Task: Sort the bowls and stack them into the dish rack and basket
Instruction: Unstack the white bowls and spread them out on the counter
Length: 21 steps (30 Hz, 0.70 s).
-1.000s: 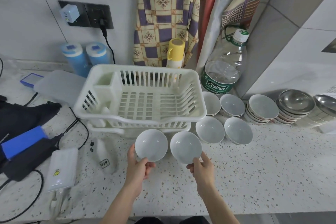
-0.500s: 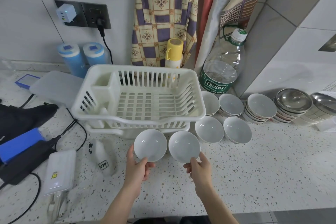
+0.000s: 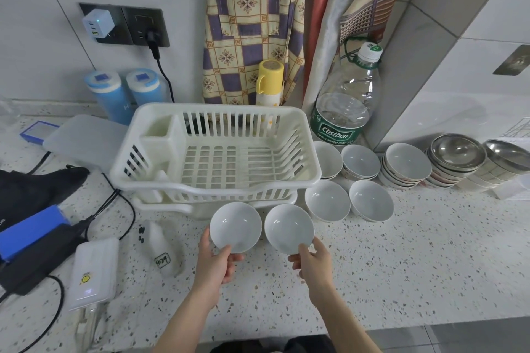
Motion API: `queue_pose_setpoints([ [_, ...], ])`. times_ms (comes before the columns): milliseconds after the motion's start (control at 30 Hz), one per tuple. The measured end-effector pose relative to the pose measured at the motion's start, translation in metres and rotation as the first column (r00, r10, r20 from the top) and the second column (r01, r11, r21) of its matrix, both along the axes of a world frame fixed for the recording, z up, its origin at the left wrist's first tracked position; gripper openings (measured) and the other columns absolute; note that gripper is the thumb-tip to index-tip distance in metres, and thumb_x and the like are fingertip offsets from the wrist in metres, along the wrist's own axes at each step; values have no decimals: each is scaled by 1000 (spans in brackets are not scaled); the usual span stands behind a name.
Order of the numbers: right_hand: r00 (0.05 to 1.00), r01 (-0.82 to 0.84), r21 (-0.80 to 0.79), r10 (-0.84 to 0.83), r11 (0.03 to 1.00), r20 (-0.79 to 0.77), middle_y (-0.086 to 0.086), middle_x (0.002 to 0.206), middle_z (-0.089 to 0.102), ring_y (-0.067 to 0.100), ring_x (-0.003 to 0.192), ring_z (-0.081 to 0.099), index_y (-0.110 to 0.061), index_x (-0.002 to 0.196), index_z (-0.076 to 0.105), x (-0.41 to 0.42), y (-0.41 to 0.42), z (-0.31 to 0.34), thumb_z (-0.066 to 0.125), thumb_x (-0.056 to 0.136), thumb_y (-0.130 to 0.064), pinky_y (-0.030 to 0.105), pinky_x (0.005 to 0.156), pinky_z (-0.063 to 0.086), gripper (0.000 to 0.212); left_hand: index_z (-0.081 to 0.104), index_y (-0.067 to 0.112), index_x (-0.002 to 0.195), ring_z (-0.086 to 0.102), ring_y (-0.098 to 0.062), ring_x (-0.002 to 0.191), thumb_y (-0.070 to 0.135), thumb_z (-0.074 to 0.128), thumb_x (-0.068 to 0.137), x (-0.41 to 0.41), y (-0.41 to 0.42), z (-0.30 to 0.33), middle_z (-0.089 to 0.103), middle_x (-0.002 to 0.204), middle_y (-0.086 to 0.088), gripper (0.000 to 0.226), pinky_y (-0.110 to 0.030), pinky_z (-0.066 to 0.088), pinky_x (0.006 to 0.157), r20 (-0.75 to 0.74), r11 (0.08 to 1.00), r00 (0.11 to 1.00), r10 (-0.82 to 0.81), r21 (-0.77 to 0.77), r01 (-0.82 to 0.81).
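A speckled counter carries a white dish rack, empty, with its near rim just behind two white bowls held up side by side. The left hand pinches the left bowl by its near edge, thumb over the rim. The right hand grips the right bowl the same way. Right of the rack, two more loose bowls sit on the counter, in front of stacked bowls and steel bowls.

dish rack open above, bowls crowding counter rightward, cables left
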State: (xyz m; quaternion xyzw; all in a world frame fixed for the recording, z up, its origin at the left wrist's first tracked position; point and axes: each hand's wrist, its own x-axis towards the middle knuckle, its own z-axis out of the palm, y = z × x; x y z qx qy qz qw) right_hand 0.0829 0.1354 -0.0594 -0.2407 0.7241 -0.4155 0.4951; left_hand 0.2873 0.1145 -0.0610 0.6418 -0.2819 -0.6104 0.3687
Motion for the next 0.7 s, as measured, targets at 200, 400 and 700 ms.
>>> queue_pose_setpoints([
  [200, 1000, 4, 19, -4, 1000, 8, 5, 58, 69, 7, 42, 54, -22, 138, 48, 0, -1, 1, 49, 96, -11, 20, 42, 41, 43, 29, 46, 143, 37, -8, 37, 8, 52, 98, 2, 0, 3, 73, 66, -10, 63, -21, 29, 36, 0, 1000, 1000, -28, 4, 28],
  [400, 1000, -5, 26, 5, 1000, 10, 5, 60, 69, 6, 43, 55, -21, 139, 47, 1, 0, 2, 49, 97, -13, 19, 42, 41, 43, 29, 44, 143, 41, -6, 35, 5, 51, 98, 1, -1, 4, 72, 66, -11, 63, -21, 29, 35, 13, 999, 999, -33, -5, 33],
  [700, 1000, -23, 35, 23, 999, 21, 4, 61, 70, 7, 44, 56, -20, 139, 46, 0, 0, 3, 48, 96, -14, 20, 43, 40, 43, 30, 45, 140, 40, -8, 37, 4, 52, 95, 1, -2, -4, 74, 70, -14, 66, -21, 30, 37, 17, 999, 999, -45, 16, 45],
])
